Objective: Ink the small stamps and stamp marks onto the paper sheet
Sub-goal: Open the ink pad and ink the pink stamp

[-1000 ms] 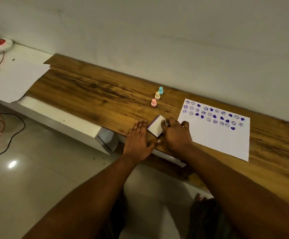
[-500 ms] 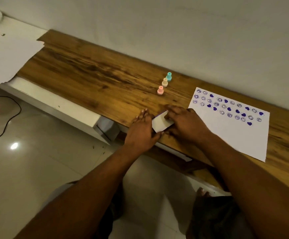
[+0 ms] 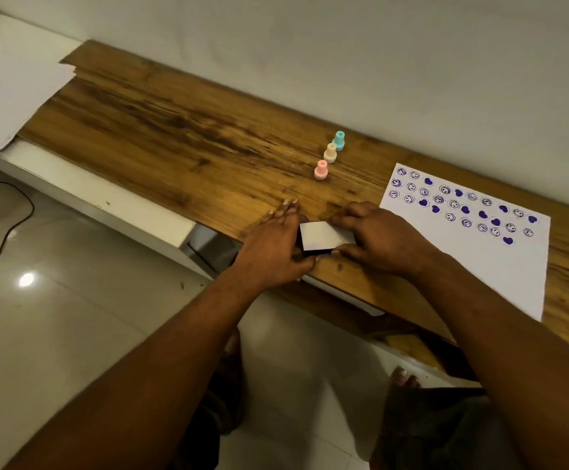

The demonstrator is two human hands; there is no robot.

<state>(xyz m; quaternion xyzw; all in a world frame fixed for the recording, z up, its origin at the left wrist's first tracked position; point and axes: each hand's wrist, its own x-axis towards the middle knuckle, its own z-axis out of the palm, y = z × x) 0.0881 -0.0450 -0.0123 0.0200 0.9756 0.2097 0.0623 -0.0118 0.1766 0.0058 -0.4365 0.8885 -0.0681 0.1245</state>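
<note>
Left hand (image 3: 273, 242) flat, bracing; right hand (image 3: 381, 239) pinches the ink pad (image 3: 320, 236) lid, which looks light and rigid, best gripped by its edges.

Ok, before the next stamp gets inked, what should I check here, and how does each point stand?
1. Hold on the ink pad: ok. The left hand lies flat against its left side, and the right hand grips its white lid.
2. Ink surface exposed: not ok. The lid covers the dark base.
3. Stamps ready: ok. The pink stamp, cream stamp and teal stamp stand upright in a row beyond the hands.
4. Stamp in hand: not ok. Neither hand holds one.
5. Room on the paper sheet: ok. Marks fill only its far part; the near part is blank.
</note>
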